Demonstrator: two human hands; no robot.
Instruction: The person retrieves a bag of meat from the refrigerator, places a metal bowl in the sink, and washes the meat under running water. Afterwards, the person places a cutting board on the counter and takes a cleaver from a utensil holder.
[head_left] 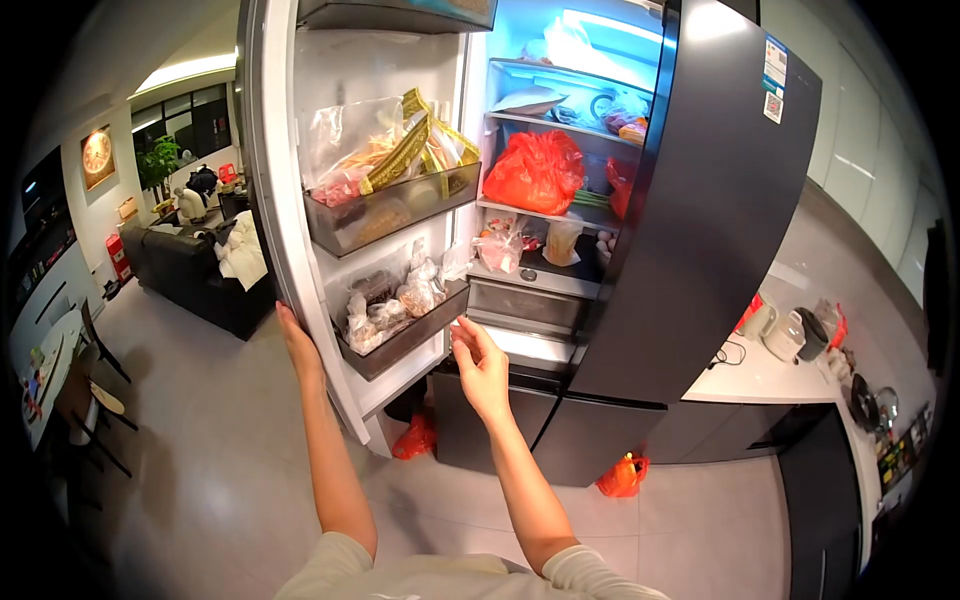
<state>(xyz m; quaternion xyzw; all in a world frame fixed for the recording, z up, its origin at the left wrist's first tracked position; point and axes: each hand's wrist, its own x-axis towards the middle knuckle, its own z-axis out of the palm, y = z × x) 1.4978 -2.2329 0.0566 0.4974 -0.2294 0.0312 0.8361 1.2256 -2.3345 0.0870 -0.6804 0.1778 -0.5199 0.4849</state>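
At the fridge door [300, 250], left hand [302, 350], grip unclear, right hand [482, 368] unclenched, bagged contents [418, 292] indistinct

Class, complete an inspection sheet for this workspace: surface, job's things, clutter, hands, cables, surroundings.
Surface: pale floor; white counter at right.
Job's things: fridge door open; middle bin and lower bin hold bagged items.
Clutter: red bags on the floor, one near the door, one farther right.
Hands: left hand at the door's outer edge; right hand by the lower bin's corner, contact unclear.
Cables: dark cord on the counter.
Surroundings: dark sofa at left.
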